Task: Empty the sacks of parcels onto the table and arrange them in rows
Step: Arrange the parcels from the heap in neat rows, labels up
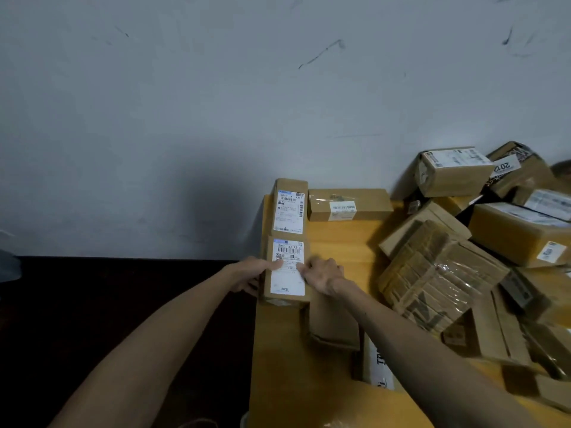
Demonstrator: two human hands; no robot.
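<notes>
A small cardboard parcel with a white label [288,282] lies at the left edge of the yellow table [336,239]. My left hand [247,274] grips its left side, thumb on the label. My right hand [321,274] holds its right side, fingers on the label. Right behind it lies a similar labelled parcel [289,208], end to end with it. A long flat parcel [350,204] lies beside that one along the wall. A plain brown parcel [335,322] sits under my right forearm.
A loose heap of cardboard parcels [463,273] covers the right half of the table, some taped in clear plastic. A grey wall stands behind the table. Dark floor [123,288] lies to the left, below the table edge.
</notes>
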